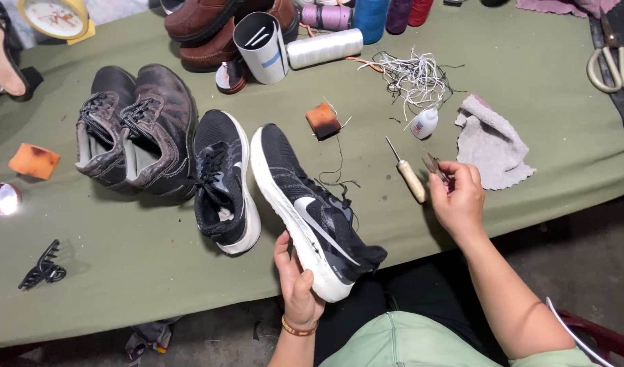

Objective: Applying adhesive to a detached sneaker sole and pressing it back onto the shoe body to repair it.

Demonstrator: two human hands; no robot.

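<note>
Green-covered table [121, 272] is carrying shoes. We are gripping the black sneaker [312, 211] by its heel with the left hand [297, 282]; the right hand [458, 197] is pinching small snips [435, 166]. Its thread [339, 178] is trailing loose, so the stitching looks unfinished.

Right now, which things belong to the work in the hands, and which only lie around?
In use:
- left hand holding black sneaker
- right hand holding small snips
- awl beside it

Lying about:
- brown boots
- second sneaker
- grey cloth
- hair clip
</note>
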